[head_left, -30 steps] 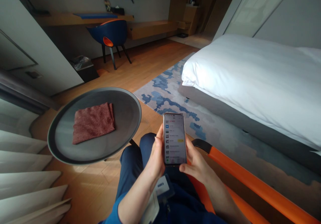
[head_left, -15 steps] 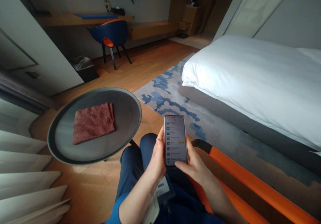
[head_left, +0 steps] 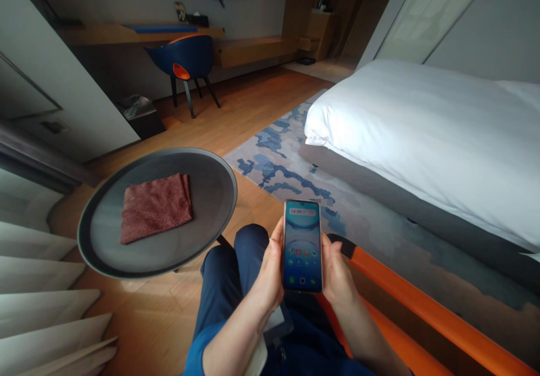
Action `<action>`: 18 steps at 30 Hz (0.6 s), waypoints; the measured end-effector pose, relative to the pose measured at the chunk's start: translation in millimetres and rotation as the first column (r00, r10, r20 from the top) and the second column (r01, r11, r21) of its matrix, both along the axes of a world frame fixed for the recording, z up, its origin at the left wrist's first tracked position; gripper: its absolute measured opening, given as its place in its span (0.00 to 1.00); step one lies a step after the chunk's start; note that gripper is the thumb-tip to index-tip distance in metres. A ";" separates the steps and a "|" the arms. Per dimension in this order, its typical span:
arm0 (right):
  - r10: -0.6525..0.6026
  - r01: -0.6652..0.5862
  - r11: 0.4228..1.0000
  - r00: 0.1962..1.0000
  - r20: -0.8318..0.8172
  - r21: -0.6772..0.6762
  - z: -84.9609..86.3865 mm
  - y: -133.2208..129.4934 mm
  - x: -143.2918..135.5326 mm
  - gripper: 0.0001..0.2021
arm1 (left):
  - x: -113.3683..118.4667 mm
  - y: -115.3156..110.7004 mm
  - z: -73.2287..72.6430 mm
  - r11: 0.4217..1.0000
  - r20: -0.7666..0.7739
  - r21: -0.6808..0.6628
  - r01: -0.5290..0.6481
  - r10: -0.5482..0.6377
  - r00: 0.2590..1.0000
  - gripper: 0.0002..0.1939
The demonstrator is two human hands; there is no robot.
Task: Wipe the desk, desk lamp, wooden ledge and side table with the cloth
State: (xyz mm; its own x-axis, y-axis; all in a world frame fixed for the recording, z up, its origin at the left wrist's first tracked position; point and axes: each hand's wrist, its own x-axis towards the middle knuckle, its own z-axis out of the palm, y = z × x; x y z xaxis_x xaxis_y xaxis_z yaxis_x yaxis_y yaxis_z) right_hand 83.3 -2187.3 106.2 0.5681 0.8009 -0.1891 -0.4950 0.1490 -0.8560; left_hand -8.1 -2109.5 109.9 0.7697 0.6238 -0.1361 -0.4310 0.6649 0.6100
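Observation:
A smartphone is held upright over my lap, its lit screen showing a blue home screen with the time and several icons. My left hand grips its left edge, the thumb lying along the side. Round the right edge wraps my right hand, with its thumb lifted off the screen; the fingers behind the phone are hidden. Left of my knees, a folded reddish-brown cloth lies on a round dark table, apart from both hands.
An orange armrest runs along my right side. Beyond it stands a bed with white bedding on a patterned rug. A blue chair and a bin are by the desk. White curtains hang at left.
The phone screen has gone from a list to the home screen. My right thumb has come up off the glass. Phone and hands have shifted slightly right and down.

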 end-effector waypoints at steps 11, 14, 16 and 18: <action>0.038 -0.038 0.999 0.999 -0.002 0.018 -3.3 -3.7 -3.2 0.30 | -0.6 -0.4 -0.7 1.000 0.016 0.015 -0.010 0.009 1.000 0.35; 0.013 -0.013 1.000 1.000 -0.008 -0.004 -6.0 -4.7 -5.1 0.30 | -0.5 -1.4 -0.6 1.000 0.001 0.010 -0.010 0.010 1.000 0.36; 0.008 -0.008 1.000 1.000 -0.019 -0.007 -7.5 -5.2 -5.9 0.29 | -0.6 -1.5 -0.4 1.000 -0.006 0.007 -0.011 0.011 1.000 0.37; 0.031 -0.031 0.999 0.999 -0.024 0.009 -8.6 -5.8 -6.2 0.28 | -0.8 -1.5 -0.5 1.000 -0.006 0.012 -0.010 0.010 1.000 0.37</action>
